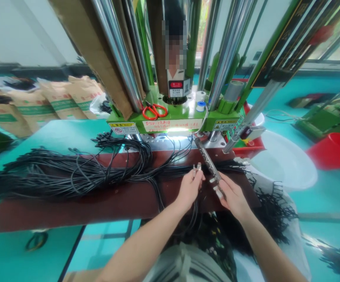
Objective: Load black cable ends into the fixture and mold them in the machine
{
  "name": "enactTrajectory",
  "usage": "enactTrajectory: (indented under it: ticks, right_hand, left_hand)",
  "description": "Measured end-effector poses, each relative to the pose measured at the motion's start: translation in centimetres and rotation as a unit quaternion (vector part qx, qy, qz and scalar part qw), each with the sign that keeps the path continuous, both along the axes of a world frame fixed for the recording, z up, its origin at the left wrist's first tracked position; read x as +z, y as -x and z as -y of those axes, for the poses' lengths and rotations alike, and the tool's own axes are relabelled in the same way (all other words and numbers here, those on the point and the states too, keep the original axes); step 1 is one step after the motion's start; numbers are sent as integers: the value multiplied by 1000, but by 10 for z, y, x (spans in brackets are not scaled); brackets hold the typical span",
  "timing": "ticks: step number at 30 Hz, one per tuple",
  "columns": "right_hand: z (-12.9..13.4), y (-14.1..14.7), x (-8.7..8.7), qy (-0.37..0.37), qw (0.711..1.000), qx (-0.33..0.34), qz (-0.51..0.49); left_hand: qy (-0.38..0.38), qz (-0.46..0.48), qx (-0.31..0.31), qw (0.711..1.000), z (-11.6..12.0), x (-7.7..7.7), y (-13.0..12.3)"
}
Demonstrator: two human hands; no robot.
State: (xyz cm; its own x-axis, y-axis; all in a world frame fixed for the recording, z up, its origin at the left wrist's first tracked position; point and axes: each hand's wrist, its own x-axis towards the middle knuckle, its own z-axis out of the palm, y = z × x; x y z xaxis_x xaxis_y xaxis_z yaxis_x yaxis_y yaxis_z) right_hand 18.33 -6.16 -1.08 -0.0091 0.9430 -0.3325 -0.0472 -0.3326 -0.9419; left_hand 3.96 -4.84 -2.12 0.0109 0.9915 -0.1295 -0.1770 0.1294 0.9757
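My right hand [233,196] is closed around the near end of a long, narrow metal bar [207,158] with small fittings along it. The bar slants away from me, its far end beside the lit opening of a green press [184,113]. Small metallic pieces [199,166] stick up from the pinched fingers of my left hand [190,187], just left of the bar. Their exact kind is too small to make out. Black cables [78,174] lie in a thick bundle across the brown work board [78,209], passing behind both hands.
Red-handled scissors [155,112] and a blue-and-white spool [200,105] rest on the press ledge. At the right are a white basin [287,164], a red bucket [337,150] and black pieces [272,211] on a white sack. Paper sacks [59,98] stand at the far left.
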Motion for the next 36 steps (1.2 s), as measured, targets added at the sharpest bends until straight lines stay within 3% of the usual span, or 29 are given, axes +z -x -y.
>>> enactTrajectory:
  ticks: [2,7,16,23,28,33,36]
  right_hand:
    - [0,-1,1,14,999,-19,-21]
    - [-2,-5,3,1,998,40,-48]
    - [-5,-12,-1,10,994,103,-17]
    - [-4,-10,2,-2,990,135,45]
    - [-4,-9,2,17,996,85,-8]
    - [0,-6,6,-8,997,80,6]
    - [2,-6,8,-27,995,92,29]
  left_hand:
    - [16,5,19,1000,-3,1,5]
    - [60,-1,-116,991,-3,0,7]
    - [72,-17,-179,981,-3,0,10]
    - [40,-29,-143,989,0,-1,12]
    - [41,5,-20,999,-3,1,18]
    - [103,66,-144,982,-1,8,21]
    - [106,81,-164,978,0,10,22]
